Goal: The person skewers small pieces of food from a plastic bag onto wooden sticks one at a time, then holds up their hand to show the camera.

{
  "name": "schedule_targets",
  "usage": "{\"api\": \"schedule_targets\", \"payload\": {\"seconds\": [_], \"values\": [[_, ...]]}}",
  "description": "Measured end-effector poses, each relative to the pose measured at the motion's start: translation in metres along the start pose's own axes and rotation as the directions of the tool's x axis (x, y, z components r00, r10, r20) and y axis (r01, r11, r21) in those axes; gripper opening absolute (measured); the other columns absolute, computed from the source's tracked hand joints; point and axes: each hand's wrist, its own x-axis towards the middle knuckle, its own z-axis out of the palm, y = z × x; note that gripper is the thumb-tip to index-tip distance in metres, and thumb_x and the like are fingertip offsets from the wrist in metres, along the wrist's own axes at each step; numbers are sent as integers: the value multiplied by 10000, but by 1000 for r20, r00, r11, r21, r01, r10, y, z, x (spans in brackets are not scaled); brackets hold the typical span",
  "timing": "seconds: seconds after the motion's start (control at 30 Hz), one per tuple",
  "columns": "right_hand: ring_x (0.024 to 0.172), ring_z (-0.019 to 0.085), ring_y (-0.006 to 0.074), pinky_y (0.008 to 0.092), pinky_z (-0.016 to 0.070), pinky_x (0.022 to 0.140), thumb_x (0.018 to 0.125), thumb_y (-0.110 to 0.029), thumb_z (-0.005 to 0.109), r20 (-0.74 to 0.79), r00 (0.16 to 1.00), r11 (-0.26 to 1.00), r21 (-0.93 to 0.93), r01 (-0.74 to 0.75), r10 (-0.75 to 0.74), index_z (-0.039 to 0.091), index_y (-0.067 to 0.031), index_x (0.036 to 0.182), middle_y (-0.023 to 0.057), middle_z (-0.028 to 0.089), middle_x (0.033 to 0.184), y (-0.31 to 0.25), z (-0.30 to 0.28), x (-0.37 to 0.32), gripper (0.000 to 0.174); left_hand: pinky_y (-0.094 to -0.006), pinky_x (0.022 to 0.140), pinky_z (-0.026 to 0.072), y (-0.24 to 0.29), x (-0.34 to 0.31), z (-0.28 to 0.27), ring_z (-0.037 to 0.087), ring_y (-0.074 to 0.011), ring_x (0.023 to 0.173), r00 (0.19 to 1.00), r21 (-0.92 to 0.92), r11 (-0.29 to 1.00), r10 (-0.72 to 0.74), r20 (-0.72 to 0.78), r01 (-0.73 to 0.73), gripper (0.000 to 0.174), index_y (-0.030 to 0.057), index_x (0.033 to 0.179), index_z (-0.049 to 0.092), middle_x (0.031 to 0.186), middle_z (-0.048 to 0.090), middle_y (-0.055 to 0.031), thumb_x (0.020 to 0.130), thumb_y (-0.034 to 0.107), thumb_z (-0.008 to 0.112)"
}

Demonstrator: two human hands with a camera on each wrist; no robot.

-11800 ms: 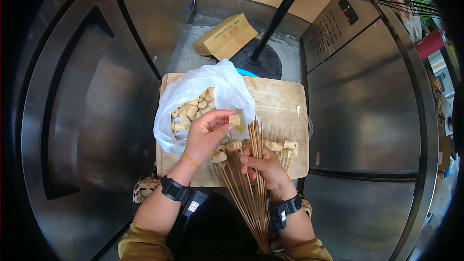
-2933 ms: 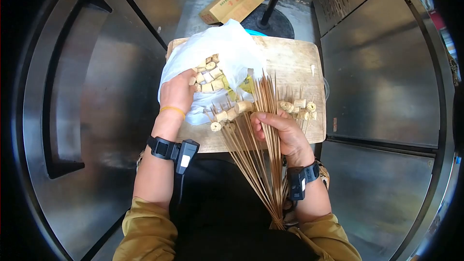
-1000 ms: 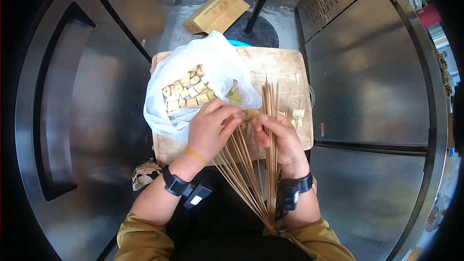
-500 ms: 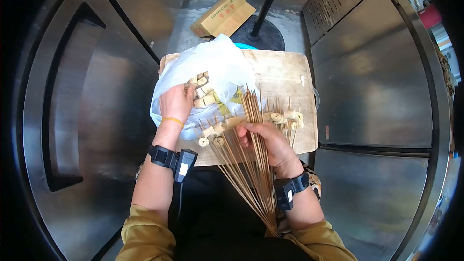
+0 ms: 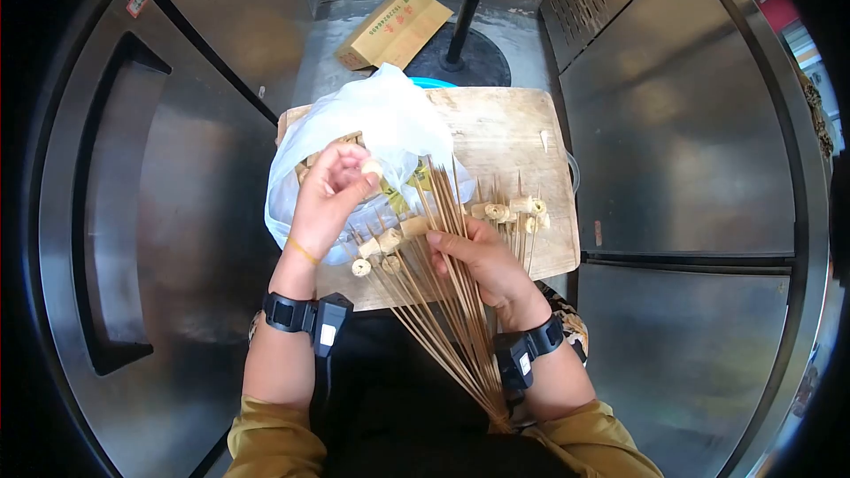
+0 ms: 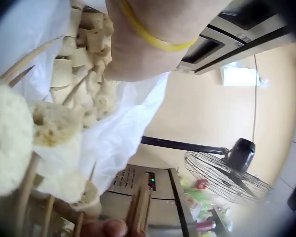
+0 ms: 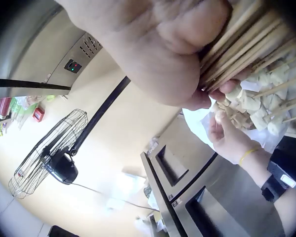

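Observation:
In the head view my left hand [image 5: 326,199] is raised over the front of a white plastic bag [image 5: 385,106], pinching a pale rolled food piece [image 5: 372,168] between thumb and fingers. More such pieces [image 6: 84,69] fill the bag in the left wrist view. My right hand [image 5: 485,265] grips a bundle of bamboo skewers [image 5: 460,288], points upward, thumb lying across them; the right wrist view shows the skewers [image 7: 241,47] against the palm. Left of that bundle, several skewers carry food pieces [image 5: 390,240] near their tips. Further loaded skewers [image 5: 522,206] show right of the right hand.
A wooden board [image 5: 505,124] bears the bag and skewered pieces. Steel cabinets [image 5: 673,142] stand close on both sides. Behind the board are a cardboard box [image 5: 396,26] and a black pole [image 5: 469,4] on a round base.
My left hand, in the bag half a second ago, has come up and out with a food piece. My right hand still holds the skewer bundle, which now fans slightly leftward.

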Motion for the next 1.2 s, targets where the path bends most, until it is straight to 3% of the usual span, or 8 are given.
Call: {"api": "schedule_targets", "payload": {"seconds": [0.1,0.2,0.3,0.5,0.6,0.9,1.1,1.2], "values": [[548,513,57,190,425,495,855,-135,651,12,998,996,60,-68,67,608,-52,888,-21,572,687,-1,-3,2,98,-299,855,502,26,-9,17,602,-186,984,991,-388,913,-98,92,126,262,18,1161,561,1105,582,-83,906,78,544],[524,498,51,179,409,466,843,-150,671,-23,996,992,97,-85,87,607,-65,864,-28,573,679,-7,6,-2,109,-321,920,487,34,-10,17,590,-211,1023,972,-547,804,-175,155,232,306,-15,1200,534,1126,577,-101,900,48,536],[515,483,39,166,393,459,827,-161,692,71,997,998,48,-41,38,609,-76,854,-33,574,680,0,-4,4,122,-320,917,492,32,-9,19,591,-208,1025,971,-629,740,-176,161,238,341,-20,1234,513,1142,576,-99,904,61,545],[509,460,24,158,370,449,813,-182,712,-21,999,995,-90,-33,31,603,-87,844,-45,562,677,1,2,3,148,-296,908,498,23,-9,22,598,-195,1017,977,-562,799,-177,120,213,362,-13,1231,518,1138,586,-101,902,121,580],[506,465,8,141,369,452,808,-162,714,-33,999,996,-84,-34,31,603,-93,843,-59,563,666,0,4,1,135,-270,885,503,21,-8,24,606,-213,1010,979,-540,817,-187,81,201,365,-22,1259,485,1123,587,-109,919,99,534],[462,431,24,159,337,424,810,-109,699,-56,998,993,-121,1,-8,594,-65,845,-35,552,651,-1,8,0,120,-326,914,484,20,-8,31,603,-257,1029,988,-517,842,-134,74,153,276,-6,1167,524,1111,605,-157,898,57,527],[474,443,28,162,339,426,806,-98,699,-84,996,994,-108,-5,-4,595,-69,848,-31,561,653,0,8,1,116,-317,903,485,25,-9,32,606,-213,1015,990,-498,856,-132,46,137,226,13,1105,542,1104,619,-137,880,13,559],[476,447,29,162,337,427,813,-105,692,-109,994,993,-111,-31,19,595,-72,846,-19,575,659,-3,10,-1,108,-298,891,485,23,-9,32,601,-187,1016,998,-396,916,-62,2,58,219,15,1074,549,1098,621,-120,861,-25,574]]}}
